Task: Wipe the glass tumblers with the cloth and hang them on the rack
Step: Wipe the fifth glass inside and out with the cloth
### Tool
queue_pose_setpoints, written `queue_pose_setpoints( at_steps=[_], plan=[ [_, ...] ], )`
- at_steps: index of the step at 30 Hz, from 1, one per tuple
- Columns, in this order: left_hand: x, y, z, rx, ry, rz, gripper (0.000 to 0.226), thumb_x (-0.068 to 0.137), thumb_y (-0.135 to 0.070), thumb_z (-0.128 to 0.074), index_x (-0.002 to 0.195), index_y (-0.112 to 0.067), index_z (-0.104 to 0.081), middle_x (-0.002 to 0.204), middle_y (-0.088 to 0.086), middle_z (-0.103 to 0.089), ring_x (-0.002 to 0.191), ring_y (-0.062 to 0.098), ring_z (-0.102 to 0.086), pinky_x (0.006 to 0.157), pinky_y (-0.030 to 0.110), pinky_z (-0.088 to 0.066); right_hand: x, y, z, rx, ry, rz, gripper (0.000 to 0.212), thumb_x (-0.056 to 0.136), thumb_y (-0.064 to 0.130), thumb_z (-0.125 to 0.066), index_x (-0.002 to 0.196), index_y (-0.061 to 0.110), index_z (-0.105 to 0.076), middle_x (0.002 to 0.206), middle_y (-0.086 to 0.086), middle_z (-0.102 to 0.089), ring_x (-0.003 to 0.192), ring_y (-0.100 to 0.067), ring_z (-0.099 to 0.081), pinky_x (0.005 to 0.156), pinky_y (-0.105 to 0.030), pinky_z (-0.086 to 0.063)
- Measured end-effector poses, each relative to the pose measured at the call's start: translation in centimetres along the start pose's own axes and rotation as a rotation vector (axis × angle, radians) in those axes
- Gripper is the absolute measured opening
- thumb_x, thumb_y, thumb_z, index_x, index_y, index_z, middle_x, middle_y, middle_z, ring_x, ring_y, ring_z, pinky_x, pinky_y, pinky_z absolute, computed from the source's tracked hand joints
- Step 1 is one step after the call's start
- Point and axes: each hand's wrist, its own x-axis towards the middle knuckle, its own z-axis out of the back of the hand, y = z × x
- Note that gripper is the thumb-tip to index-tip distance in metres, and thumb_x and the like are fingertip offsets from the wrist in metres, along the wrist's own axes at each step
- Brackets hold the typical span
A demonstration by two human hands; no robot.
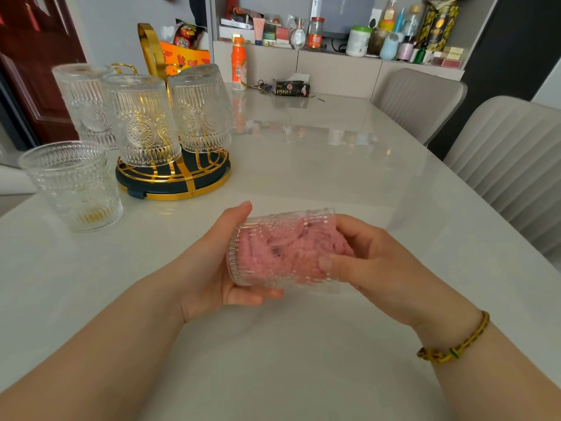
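Pale desk (303,153): at centre, a tumbler (288,221) was gripped by the left hand (212,268), pink cloth (273,253) pressed inside by the right hand (379,259). Upper left, three others (142,123) were hung on the rack (182,180); one upright glass (73,183) was seemingly left unwiped.

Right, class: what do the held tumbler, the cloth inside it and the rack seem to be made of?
Tumbler: clear pressed glass, see-through with moulded ribs. Cloth: soft pink fabric, perhaps microfibre; it looks fuzzy. Rack: probably gold-finished metal wire, thin and shiny, over a dark base, maybe plastic.
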Motion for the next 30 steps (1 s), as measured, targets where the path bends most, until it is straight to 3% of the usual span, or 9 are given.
queue_pose_setpoints(
  at_steps=[3,6,9,11,16,19,23,26,30],
  plan=[
    [0.1,0.2,0.0,0.053,-0.021,-0.083,0.055,0.063,-0.064,-0.038,0.089,-0.024,-0.066,0.076,0.006,-0.074,0.062,0.021,-0.071,0.048,0.029,-0.057,0.4,-0.1,-0.5,0.066,-0.132,-0.025,0.026,0.065,0.006,-0.056,0.081,0.02,-0.071,0.08,-0.001,-0.067,0.073,-0.018,-0.059,0.065,-0.021,-0.048],
    [0.0,-0.1,-0.3,0.056,0.029,-0.229,0.071,0.044,-0.066,-0.071,0.107,-0.04,-0.051,0.087,-0.011,-0.074,0.08,0.012,-0.071,0.057,0.029,-0.058,0.5,0.3,-0.3,0.331,-0.175,-0.044,0.022,0.066,-0.003,-0.063,0.081,0.011,-0.071,0.075,-0.003,-0.07,0.065,-0.014,-0.066,0.059,-0.02,-0.053],
    [0.0,0.1,0.1,0.095,0.064,-0.324,0.105,0.021,-0.023,-0.092,0.11,-0.054,-0.044,0.098,-0.014,-0.071,0.09,0.013,-0.07,0.059,0.026,-0.056,0.5,0.8,0.0,0.447,-0.2,-0.059,0.023,0.069,0.002,-0.053,0.086,0.003,-0.068,0.073,-0.004,-0.071,0.061,-0.01,-0.067,0.057,-0.021,-0.056],
    [0.0,0.1,0.3,0.124,0.02,-0.385,0.092,0.033,-0.011,-0.079,0.11,-0.051,-0.048,0.095,-0.013,-0.071,0.086,0.013,-0.07,0.057,0.025,-0.055,0.5,0.7,0.2,0.433,-0.191,-0.051,0.025,0.069,0.0,-0.056,0.092,0.002,-0.065,0.076,-0.004,-0.071,0.064,-0.011,-0.067,0.063,-0.021,-0.057],
    [0.0,0.1,0.2,0.232,-0.057,-0.439,0.074,0.033,-0.035,-0.079,0.103,-0.037,-0.057,0.085,-0.002,-0.073,0.072,0.017,-0.071,0.049,0.021,-0.053,-0.1,1.0,0.2,0.022,-0.152,0.122,0.035,0.063,-0.001,-0.059,0.086,0.023,-0.071,0.08,0.009,-0.071,0.079,-0.007,-0.065,0.072,-0.019,-0.051],
    [0.0,0.1,-0.1,0.257,-0.088,-0.335,0.044,0.056,-0.047,-0.069,0.094,-0.026,-0.061,0.074,0.003,-0.073,0.057,0.017,-0.068,0.047,0.022,-0.054,-0.3,1.4,-0.4,-0.161,-0.089,0.18,0.038,0.062,-0.001,-0.059,0.09,0.024,-0.064,0.078,0.019,-0.07,0.078,0.004,-0.064,0.069,-0.01,-0.048],
    [0.2,0.3,-0.3,0.25,-0.037,-0.239,0.04,0.062,-0.051,-0.042,0.091,-0.03,-0.06,0.075,-0.005,-0.074,0.067,0.011,-0.07,0.059,0.024,-0.058,0.0,0.6,-0.4,-0.121,-0.152,0.133,0.031,0.063,0.007,-0.061,0.079,0.03,-0.073,0.076,0.009,-0.068,0.076,-0.005,-0.062,0.07,-0.016,-0.049],
    [0.0,0.2,-0.5,0.183,-0.013,-0.297,0.037,0.068,-0.05,-0.062,0.099,-0.03,-0.058,0.086,-0.008,-0.074,0.08,0.007,-0.07,0.065,0.021,-0.057,0.4,0.3,-0.4,0.087,-0.2,0.019,0.023,0.063,0.008,-0.065,0.079,0.021,-0.074,0.08,-0.008,-0.064,0.076,-0.021,-0.057,0.071,-0.028,-0.045],
    [0.1,0.4,0.1,0.22,0.004,-0.419,0.098,0.032,-0.027,-0.085,0.113,-0.058,-0.039,0.118,-0.012,-0.061,0.094,0.012,-0.068,0.072,0.026,-0.056,0.6,0.7,-0.3,0.392,-0.237,-0.053,0.022,0.071,0.007,-0.053,0.088,0.0,-0.065,0.07,-0.003,-0.07,0.059,-0.01,-0.065,0.054,-0.018,-0.054]
  ],
)
